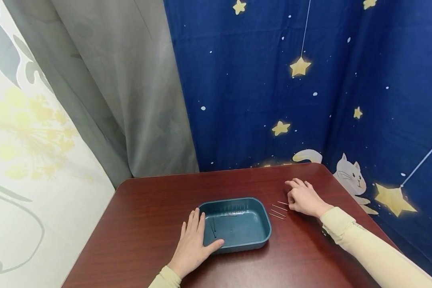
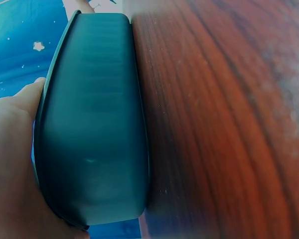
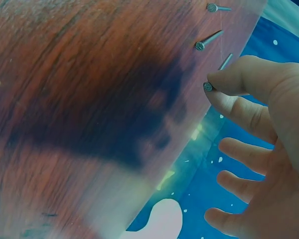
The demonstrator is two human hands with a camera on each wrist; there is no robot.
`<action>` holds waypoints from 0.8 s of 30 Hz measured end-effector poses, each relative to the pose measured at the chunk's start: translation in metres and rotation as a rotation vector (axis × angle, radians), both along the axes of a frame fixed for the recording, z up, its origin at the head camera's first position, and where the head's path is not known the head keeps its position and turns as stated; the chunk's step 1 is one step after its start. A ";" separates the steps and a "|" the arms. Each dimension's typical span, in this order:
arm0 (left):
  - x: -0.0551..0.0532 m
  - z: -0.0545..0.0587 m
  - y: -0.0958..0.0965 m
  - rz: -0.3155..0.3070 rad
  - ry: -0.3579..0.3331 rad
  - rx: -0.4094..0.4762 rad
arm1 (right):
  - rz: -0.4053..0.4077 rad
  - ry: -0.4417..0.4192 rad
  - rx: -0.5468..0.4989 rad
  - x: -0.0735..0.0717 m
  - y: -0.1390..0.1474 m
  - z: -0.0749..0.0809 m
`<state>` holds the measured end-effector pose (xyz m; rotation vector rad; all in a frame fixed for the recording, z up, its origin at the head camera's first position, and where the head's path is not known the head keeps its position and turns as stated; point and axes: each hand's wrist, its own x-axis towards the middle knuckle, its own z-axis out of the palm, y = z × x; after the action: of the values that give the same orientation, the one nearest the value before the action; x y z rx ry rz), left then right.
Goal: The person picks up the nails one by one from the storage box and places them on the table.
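Observation:
A dark teal plastic tray (image 1: 234, 245) stands on the table with several thin nails (image 1: 232, 215) lying inside, some at the back and some at the left. My left hand (image 1: 192, 244) rests on the tray's left side, fingers straight and spread, thumb over the front rim. Right of the tray, several nails (image 1: 278, 212) lie in a loose row on the wood. At the far end of that row, my right hand (image 1: 305, 199) pinches a nail (image 3: 208, 86) by its head between thumb and forefinger. Its other fingers are spread apart.
The reddish-brown wooden table (image 1: 151, 228) has rounded far corners. Behind it hang a grey curtain (image 1: 155, 100) and a blue curtain (image 1: 245, 88) with stars. A pale patterned cloth (image 1: 29, 140) hangs at the left.

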<state>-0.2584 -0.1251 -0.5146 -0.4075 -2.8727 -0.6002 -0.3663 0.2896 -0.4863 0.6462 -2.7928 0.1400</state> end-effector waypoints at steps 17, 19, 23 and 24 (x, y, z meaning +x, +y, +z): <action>0.001 0.000 0.001 0.003 0.010 0.012 | 0.004 -0.012 0.001 -0.014 -0.004 -0.015; 0.001 0.000 0.001 0.003 0.010 0.009 | 0.003 -0.017 0.008 -0.014 -0.004 -0.016; -0.001 -0.001 0.000 0.001 0.008 0.002 | 0.002 -0.019 0.003 -0.015 -0.006 -0.018; -0.001 -0.001 0.000 0.001 0.006 0.002 | 0.002 -0.018 0.000 -0.015 -0.006 -0.018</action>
<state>-0.2593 -0.1252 -0.5158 -0.4072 -2.8664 -0.6002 -0.3812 0.2837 -0.5043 0.6509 -2.8093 0.1468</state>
